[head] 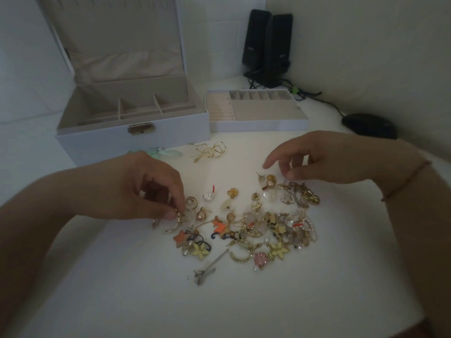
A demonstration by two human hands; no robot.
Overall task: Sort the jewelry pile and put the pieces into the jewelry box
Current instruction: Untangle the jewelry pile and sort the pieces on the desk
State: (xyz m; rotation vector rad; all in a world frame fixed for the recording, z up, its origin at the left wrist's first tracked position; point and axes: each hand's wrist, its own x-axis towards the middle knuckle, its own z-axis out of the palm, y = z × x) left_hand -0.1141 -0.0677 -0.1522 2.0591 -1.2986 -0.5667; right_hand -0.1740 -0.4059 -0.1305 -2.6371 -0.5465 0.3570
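jewelry pile (256, 223) lies between both hands, left hand (148, 189) pinching a piece.

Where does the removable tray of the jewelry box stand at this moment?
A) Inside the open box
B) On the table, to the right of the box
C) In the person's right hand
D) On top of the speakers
B: the removable tray sits on the table right of the open jewelry box.

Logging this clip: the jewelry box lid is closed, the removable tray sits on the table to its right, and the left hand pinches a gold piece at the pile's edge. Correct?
Not quite. The head view shows the jewelry box with its lid raised and its compartments exposed. The tray does sit to its right, and the left hand pinches a gold piece at the pile's edge.
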